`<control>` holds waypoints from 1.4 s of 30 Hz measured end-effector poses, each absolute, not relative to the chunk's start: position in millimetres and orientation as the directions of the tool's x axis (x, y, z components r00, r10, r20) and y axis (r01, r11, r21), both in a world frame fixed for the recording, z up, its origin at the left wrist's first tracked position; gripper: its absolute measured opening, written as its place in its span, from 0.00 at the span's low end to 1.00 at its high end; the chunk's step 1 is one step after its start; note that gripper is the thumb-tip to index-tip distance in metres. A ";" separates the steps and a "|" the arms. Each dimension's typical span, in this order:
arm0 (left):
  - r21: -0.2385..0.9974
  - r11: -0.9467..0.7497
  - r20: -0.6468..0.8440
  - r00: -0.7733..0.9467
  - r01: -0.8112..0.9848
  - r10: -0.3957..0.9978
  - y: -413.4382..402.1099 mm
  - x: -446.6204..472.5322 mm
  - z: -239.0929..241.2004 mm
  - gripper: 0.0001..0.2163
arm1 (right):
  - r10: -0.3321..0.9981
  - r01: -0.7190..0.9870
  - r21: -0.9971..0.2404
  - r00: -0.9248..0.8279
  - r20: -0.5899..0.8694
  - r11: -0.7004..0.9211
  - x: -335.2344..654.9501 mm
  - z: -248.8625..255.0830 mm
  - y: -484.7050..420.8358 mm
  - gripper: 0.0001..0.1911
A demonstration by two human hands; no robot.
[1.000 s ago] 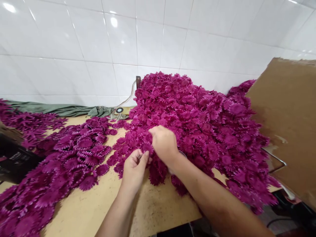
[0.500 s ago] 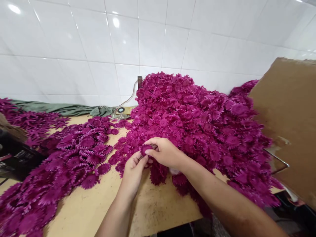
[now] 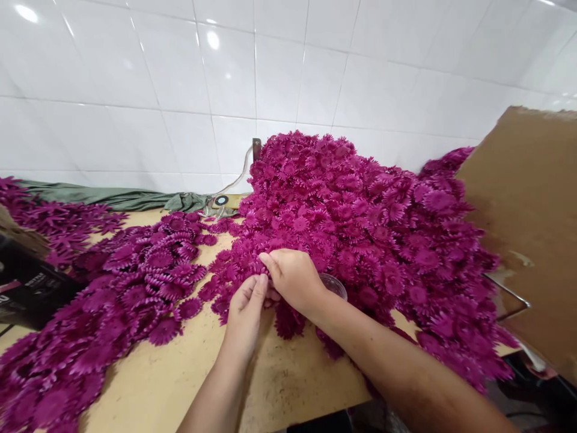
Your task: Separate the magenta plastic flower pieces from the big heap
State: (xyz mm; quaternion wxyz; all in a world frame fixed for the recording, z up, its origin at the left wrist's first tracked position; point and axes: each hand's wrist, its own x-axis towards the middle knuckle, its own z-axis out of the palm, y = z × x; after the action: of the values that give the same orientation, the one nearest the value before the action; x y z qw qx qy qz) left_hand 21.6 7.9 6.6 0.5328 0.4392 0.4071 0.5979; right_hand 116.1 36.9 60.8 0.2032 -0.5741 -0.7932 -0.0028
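A large heap of magenta, round, fringe-edged flower pieces [image 3: 342, 204] is covering the middle and right of the desk [image 3: 279, 376], rising highest near its back edge and reaching its front edge at the right. At the heap's near left side, the two hands are meeting fingertip to fingertip. The left hand [image 3: 246, 304] is curling its fingers, its thumb lying along the forefinger; the right hand [image 3: 293, 278] is bending its fingers inward, its thumb pointing left. Their overlap is hiding the grip, so whether either is closing on a flower piece cannot be told. A clear, round-rimmed container [image 3: 334, 282] is showing partly behind the right wrist.

Left of the hands, a second heap of flatter magenta fringed discs [image 3: 139, 270] is stretching diagonally toward the desk's near left. Beyond it, narrow-armed magenta star-shaped pieces [image 3: 85, 224] are lying toward the back left corner, and a black printed box [image 3: 38, 285] is standing at the left. Along the back edge, a crumpled grey-green cloth [image 3: 99, 194] is lying, with a yellow object bearing a dark disc [image 3: 220, 201] at its right end. A brown cardboard sheet [image 3: 523, 222] is leaning at the right, and a white tiled wall [image 3: 229, 78] is closing the rear.
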 end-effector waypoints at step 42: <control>0.957 -0.037 0.024 -0.046 -0.287 0.999 5.1 17.8 8.3 0.05 | 0.815 0.630 -0.520 -0.486 0.315 0.577 131.2 72.2 31.4 0.13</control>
State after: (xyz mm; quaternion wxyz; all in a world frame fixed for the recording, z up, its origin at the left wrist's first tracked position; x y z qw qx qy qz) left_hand 17.8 5.1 8.3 0.5490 0.4190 0.4246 0.5854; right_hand 131.2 31.4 72.2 0.2723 -0.4275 -0.8451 0.1698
